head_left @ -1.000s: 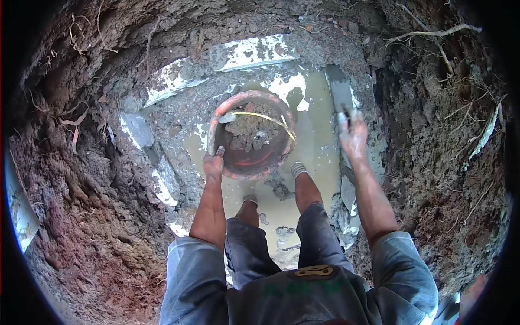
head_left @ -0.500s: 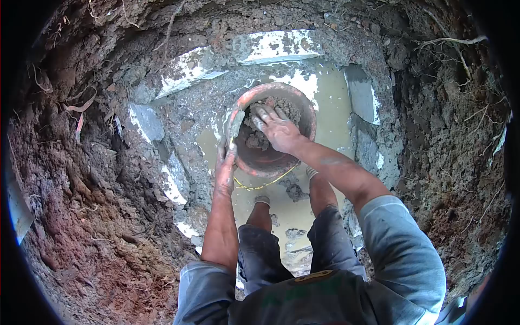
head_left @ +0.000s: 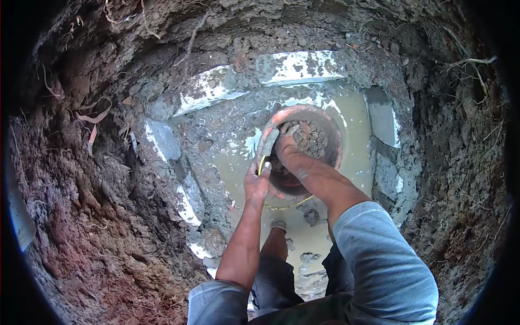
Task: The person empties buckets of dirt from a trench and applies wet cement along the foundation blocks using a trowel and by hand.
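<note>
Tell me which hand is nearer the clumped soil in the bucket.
Right. The right hand is inside the bucket, at the left side of the clumped soil; the left hand is farther off, at the bucket's near-left rim.

decent gap over muddy water (head_left: pixel 357 127) between bucket (head_left: pixel 287 112) and the slabs (head_left: pixel 382 122) on the right, left hand (head_left: pixel 256 184) hogging the bucket's left side, right forearm (head_left: pixel 322 181) cutting across its near-right rim, dirt walls (head_left: pixel 452 168) all round

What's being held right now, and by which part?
The left hand holds the bucket by its rim's left side. The right hand is inside, at the mud; its grip is hidden.
</note>
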Motion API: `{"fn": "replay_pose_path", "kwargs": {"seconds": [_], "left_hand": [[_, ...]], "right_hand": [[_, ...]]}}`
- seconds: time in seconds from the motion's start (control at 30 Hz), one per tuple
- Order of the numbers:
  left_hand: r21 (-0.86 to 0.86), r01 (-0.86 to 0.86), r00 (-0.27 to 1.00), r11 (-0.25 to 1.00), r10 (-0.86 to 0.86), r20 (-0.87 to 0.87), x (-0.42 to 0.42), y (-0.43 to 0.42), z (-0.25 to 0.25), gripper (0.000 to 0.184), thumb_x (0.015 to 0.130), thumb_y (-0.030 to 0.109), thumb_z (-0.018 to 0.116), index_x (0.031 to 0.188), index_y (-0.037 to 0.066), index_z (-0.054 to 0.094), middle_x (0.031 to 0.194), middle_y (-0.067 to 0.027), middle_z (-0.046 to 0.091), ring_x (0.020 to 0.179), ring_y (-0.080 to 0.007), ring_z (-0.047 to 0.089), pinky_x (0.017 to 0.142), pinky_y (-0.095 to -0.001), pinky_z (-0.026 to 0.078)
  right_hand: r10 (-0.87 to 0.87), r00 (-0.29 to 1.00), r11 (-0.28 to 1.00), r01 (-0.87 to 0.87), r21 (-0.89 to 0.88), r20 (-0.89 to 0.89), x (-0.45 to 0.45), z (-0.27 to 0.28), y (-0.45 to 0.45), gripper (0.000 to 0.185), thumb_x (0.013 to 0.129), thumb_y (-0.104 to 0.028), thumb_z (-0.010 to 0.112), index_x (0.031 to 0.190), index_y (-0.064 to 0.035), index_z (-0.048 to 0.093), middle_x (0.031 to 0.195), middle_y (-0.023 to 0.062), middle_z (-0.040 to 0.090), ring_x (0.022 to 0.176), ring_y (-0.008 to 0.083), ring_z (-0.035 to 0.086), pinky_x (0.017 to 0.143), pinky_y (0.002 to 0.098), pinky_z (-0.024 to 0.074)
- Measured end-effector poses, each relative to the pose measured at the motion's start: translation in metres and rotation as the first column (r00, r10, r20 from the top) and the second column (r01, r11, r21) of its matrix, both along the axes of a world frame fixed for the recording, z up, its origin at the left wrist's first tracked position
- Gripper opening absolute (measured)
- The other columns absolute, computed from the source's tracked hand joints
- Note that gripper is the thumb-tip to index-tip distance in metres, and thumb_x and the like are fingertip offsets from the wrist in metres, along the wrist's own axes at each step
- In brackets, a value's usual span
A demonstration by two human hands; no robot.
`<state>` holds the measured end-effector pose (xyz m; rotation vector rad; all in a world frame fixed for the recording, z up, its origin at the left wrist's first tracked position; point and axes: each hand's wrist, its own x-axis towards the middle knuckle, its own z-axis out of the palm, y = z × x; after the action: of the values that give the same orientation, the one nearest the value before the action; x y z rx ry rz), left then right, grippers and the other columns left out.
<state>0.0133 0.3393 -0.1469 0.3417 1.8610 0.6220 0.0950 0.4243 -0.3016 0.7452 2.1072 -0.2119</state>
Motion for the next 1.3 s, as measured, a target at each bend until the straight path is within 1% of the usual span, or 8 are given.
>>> {"fn": "replay_pose_path", "kwargs": {"seconds": [0.33,0.5,0.7,0.77,0.87,0.93,1.0,1.3], "left_hand": [[-0.061,0.072,0.996,0.996,-0.075,-0.052,-0.004,-0.001,-0.005,0.046,0.082,0.035,0.063,0.118,0.007,0.055,0.102,-0.014,0.063,0.09,-0.0246,0.061,0.081,-0.0353,0.047],[-0.067,0.06,0.996,0.996,-0.064,-0.056,-0.014,-0.021,-0.033,0.047,0.082,0.033,0.063,0.121,0.009,0.054,0.109,-0.0143,0.062,0.095,-0.0261,0.061,0.085,-0.036,0.046],[-0.113,-0.066,0.989,0.991,0.08,0.125,-0.014,0.006,0.014,0.048,0.083,0.032,0.062,0.122,0.007,0.052,0.113,-0.0131,0.059,0.103,-0.0249,0.057,0.091,-0.0358,0.043],[-0.131,-0.052,0.984,0.99,0.073,0.163,-0.017,0.016,0.033,0.045,0.084,0.027,0.062,0.121,0.004,0.052,0.104,-0.0094,0.062,0.092,-0.0184,0.058,0.085,-0.0333,0.046],[-0.067,0.126,0.973,0.99,-0.137,-0.187,-0.011,-0.012,-0.019,0.044,0.084,0.028,0.062,0.12,0.003,0.053,0.104,-0.0104,0.061,0.091,-0.0199,0.06,0.083,-0.0334,0.046],[0.024,0.057,0.998,0.998,-0.057,-0.011,-0.011,-0.019,-0.029,0.044,0.086,0.025,0.061,0.123,0.003,0.049,0.105,-0.0127,0.06,0.085,-0.0234,0.062,0.065,-0.0342,0.054],[0.02,-0.108,0.979,0.994,0.103,0.174,-0.013,-0.013,-0.019,0.045,0.086,0.023,0.059,0.125,0.003,0.047,0.106,-0.0137,0.059,0.079,-0.0251,0.064,0.052,-0.0335,0.056],[-0.016,0.019,0.996,1.0,-0.017,0.082,-0.016,-0.022,-0.031,0.055,0.082,0.036,0.062,0.124,0.004,0.049,0.115,-0.0182,0.058,0.102,-0.0319,0.059,0.089,-0.0377,0.045]], "right_hand": [[-0.372,0.927,0.857,0.365,-0.365,0.054,0.047,0.137,0.078,0.052,0.072,-0.031,0.065,0.118,-0.0075,0.059,0.104,0.0119,0.066,0.1,0.0296,0.062,0.087,0.0335,0.0485],[-0.903,0.331,0.414,0.511,-0.753,-0.272,0.119,0.146,0.077,0.074,0.057,-0.037,0.08,0.122,-0.0098,0.055,0.113,0.0128,0.062,0.099,0.029,0.061,0.093,0.0356,0.0455],[-0.826,0.05,0.554,0.253,-0.793,-0.561,0.004,0.295,0.115,0.073,0.066,-0.037,0.078,0.129,-0.0132,0.048,0.126,0.0178,0.051,0.115,0.0283,0.05,0.096,0.0376,0.0423],[-0.225,0.167,0.959,0.21,-0.188,-0.96,-0.056,0.31,0.137,0.064,0.074,-0.038,0.071,0.128,-0.0166,0.048,0.122,0.0212,0.051,0.113,0.0351,0.049,0.093,0.0439,0.0456],[0.083,0.41,0.972,0.167,0.164,-0.908,-0.133,0.278,0.161,0.045,0.089,-0.039,0.05,0.129,-0.0183,0.046,0.124,0.0229,0.043,0.126,0.0377,0.034,0.103,0.0457,0.0355],[0.24,0.607,0.922,0.101,0.373,-0.758,-0.169,0.199,0.19,0.048,0.09,-0.045,0.044,0.133,-0.0233,0.044,0.139,0.0205,0.035,0.131,0.0351,0.03,0.103,0.0546,0.0258],[0.172,0.835,0.889,0.096,0.447,-0.522,-0.189,0.189,0.188,0.045,0.093,-0.039,0.04,0.134,-0.0194,0.043,0.141,0.0213,0.031,0.133,0.0343,0.028,0.102,0.0561,0.0251],[-0.008,0.654,0.977,0.166,0.133,-0.756,-0.188,0.163,0.168,0.042,0.091,-0.022,0.037,0.125,-0.0005,0.05,0.144,0.023,0.025,0.136,0.0357,0.02,0.113,0.0422,0.0136]]}}
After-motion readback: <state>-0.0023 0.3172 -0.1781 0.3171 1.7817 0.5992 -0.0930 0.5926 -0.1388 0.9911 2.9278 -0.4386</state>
